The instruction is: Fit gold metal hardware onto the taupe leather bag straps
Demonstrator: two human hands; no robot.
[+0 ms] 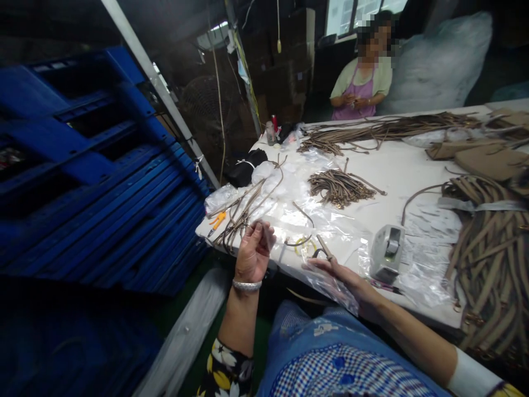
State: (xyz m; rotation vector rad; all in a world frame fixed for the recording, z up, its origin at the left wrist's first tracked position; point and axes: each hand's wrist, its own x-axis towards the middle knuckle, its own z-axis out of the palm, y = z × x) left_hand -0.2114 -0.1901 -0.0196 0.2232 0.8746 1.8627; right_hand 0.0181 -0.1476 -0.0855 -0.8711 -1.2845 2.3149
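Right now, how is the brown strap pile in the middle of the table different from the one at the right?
The middle pile is small, while the right pile is much bigger. The right pile has a pale band across it; I can't see one on the middle pile. Both are bunches of brownish straps.

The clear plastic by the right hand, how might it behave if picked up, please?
The clear plastic would likely flop, since it lies in loose wrinkles. It is probably light, as it looks thin, and may feel slippery, given its glossy highlights.
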